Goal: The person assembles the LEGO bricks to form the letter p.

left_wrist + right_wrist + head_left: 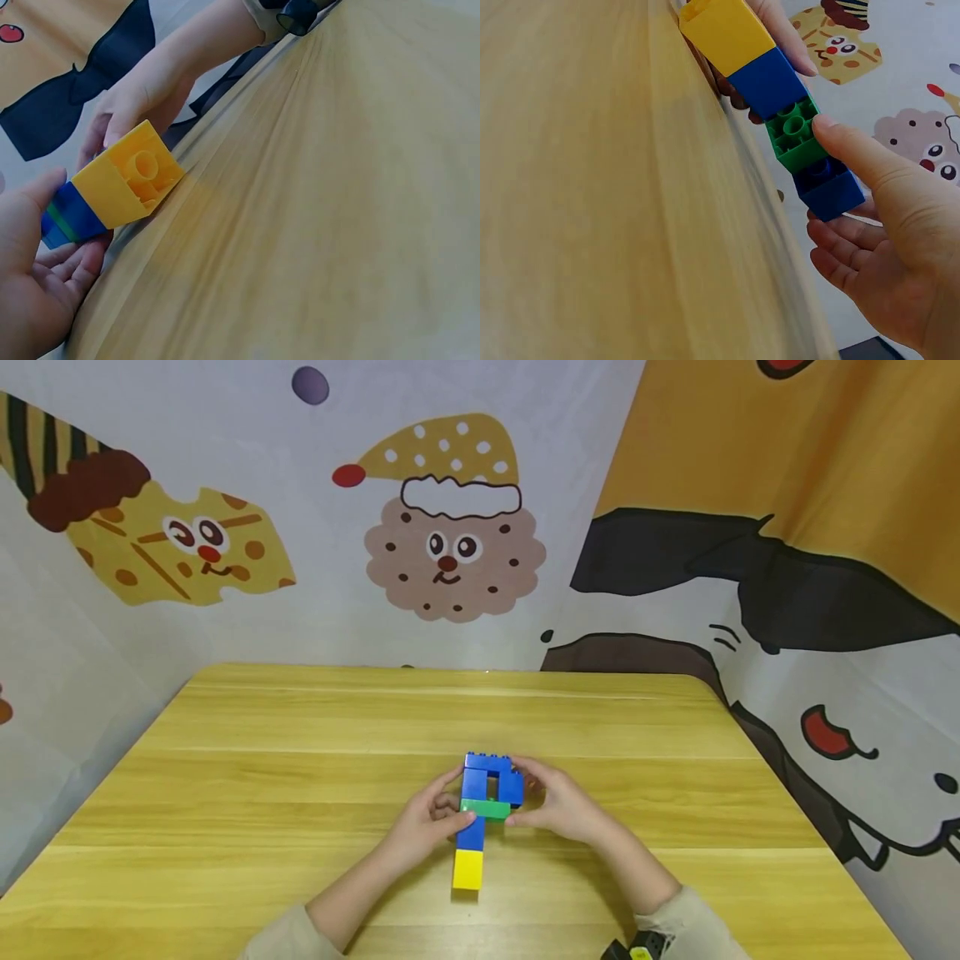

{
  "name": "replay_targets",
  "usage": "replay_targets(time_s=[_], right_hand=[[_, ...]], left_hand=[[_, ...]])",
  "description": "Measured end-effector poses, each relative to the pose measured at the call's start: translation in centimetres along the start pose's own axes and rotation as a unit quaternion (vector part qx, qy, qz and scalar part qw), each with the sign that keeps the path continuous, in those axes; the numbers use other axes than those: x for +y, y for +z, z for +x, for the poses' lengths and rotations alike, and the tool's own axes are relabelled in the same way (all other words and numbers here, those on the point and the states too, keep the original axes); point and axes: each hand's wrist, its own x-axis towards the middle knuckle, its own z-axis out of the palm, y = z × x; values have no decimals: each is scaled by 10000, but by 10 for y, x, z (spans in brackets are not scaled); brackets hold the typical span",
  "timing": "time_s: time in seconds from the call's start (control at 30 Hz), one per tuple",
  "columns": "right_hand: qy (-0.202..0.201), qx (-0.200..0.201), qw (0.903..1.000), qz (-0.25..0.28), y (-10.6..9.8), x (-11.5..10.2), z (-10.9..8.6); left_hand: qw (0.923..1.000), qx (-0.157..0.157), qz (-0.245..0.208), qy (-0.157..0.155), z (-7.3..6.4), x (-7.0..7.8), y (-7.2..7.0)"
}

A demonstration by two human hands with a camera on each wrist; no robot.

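A toy figure of joined building bricks is held between both hands over the middle of the table. It has a blue upper part with a small square gap, a thin green brick across it, a blue brick below and a yellow brick at the near end. My left hand grips its left side, thumb on the front near the green brick. On the other side my right hand pinches the figure, its thumb at the green brick's end and fingers by the blue brick. The yellow brick's hollow underside shows in the left wrist view.
The wooden table stretches out around the hands. Behind it hangs a cloth printed with cartoon food and animal faces. A dark device sits at the right wrist, beside the beige sleeve.
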Motion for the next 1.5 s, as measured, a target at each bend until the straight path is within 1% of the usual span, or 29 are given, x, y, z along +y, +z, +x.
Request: replay_targets(time_s=[0.17, 0.23, 0.3, 0.37, 0.47, 0.53, 0.57, 0.63, 0.9, 1.07, 1.2, 1.27, 1.37, 1.43, 1.5], right_hand=[[-65, -108, 9999, 59, 3, 10, 2], [-147, -185, 9997, 95, 5, 13, 3], [-195, -252, 9994, 130, 6, 16, 4], [-204, -277, 9994, 106, 6, 18, 4], [-170, -289, 9994, 57, 6, 19, 5], [-150, -272, 9995, 26, 6, 19, 5], [-131, -273, 9995, 24, 6, 19, 5], [-81, -265, 9996, 20, 6, 20, 5], [142, -209, 9997, 21, 8, 22, 5], [98, -174, 9998, -67, 7, 22, 4], [40, -178, 9998, -56, 4, 20, 2], [19, -213, 9998, -8, 1, 19, 1], [17, -313, 9994, 135, -6, 18, -2], [-12, -358, 9993, 131, -12, 21, -4], [-3, -357, 9993, 101, -21, 24, -7]], left_hand=[[9985, 164, 520, 107, 1, -1, 0], [9968, 223, 757, 156, 1, -2, 0], [9933, 266, 1101, 218, 0, -3, 0], [9869, 281, 1561, 280, 0, -3, 0], [9731, 275, 2261, 334, -1, -4, 1], [9659, 254, 2555, 326, 0, -4, 1], [9643, 245, 2619, 316, 0, -4, 1], [9645, 255, 2609, 304, 1, -4, 2], [9716, 386, 2327, 214, 3, -6, 3], [9741, 455, 2206, 189, 3, -7, 5], [9757, 448, 2137, 200, 2, -4, 5], [9775, 426, 2055, 208, 2, -3, 4], [9832, 367, 1777, 196, 0, -2, 0], [9865, 323, 1592, 226, -2, -1, -5], [9878, 291, 1511, 234, -5, 0, -12]])
